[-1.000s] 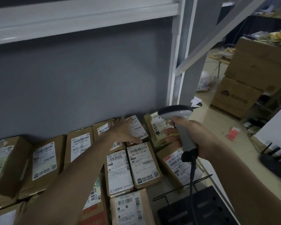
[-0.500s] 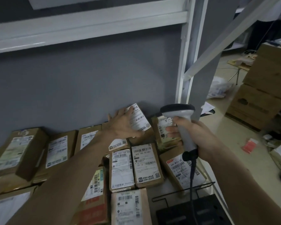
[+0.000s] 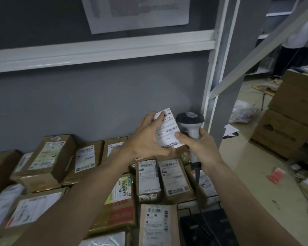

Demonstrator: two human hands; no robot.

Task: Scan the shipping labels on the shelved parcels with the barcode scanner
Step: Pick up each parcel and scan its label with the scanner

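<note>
Above the shelved boxes, the left hand (image 3: 146, 139) grips a small brown label-faced parcel (image 3: 167, 128) tilted up, just left of the grey handheld scanner (image 3: 191, 125) clasped in the right hand (image 3: 201, 146).

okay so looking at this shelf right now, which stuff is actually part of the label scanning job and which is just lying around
Part of the job:
- barcode scanner, gripped in the right hand
- lifted parcel, label facing up, held by the left hand
- labelled parcels on the shelf

Just lying about:
- stacked cardboard boxes on the floor at right
- red packet on the floor
- paper sheet on the wall
</note>
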